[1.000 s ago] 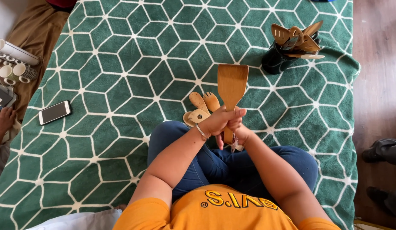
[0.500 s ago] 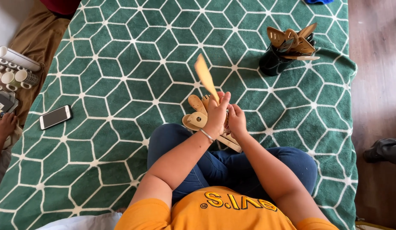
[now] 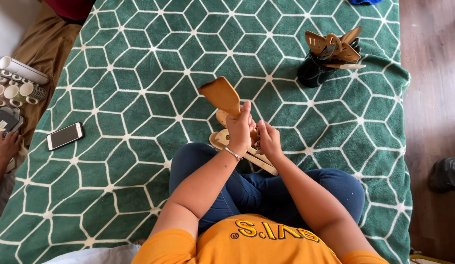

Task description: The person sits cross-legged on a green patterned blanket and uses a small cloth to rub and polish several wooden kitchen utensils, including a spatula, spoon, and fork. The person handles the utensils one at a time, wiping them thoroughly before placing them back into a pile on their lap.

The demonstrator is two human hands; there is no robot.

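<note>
I sit cross-legged on a green blanket with a white geometric pattern (image 3: 139, 73). My left hand (image 3: 240, 129) grips the handle of a wooden spatula (image 3: 220, 95), whose flat blade tilts up and to the left. My right hand (image 3: 269, 139) holds the lower part of the same handle, just right of my left hand. Under both hands, several other wooden spoons and spatulas (image 3: 242, 151) lie across my lap and the blanket.
A black holder (image 3: 313, 71) full of wooden utensils (image 3: 335, 46) stands at the upper right. A phone (image 3: 65, 136) lies on the blanket at left. Small cups (image 3: 17, 90) sit at the far left, near another person's hand (image 3: 7, 146). Wood floor lies to the right.
The spatula has turned in my hands: its blade pointed straight up and faced me, went edge-on, and now leans left with its flat face showing.
</note>
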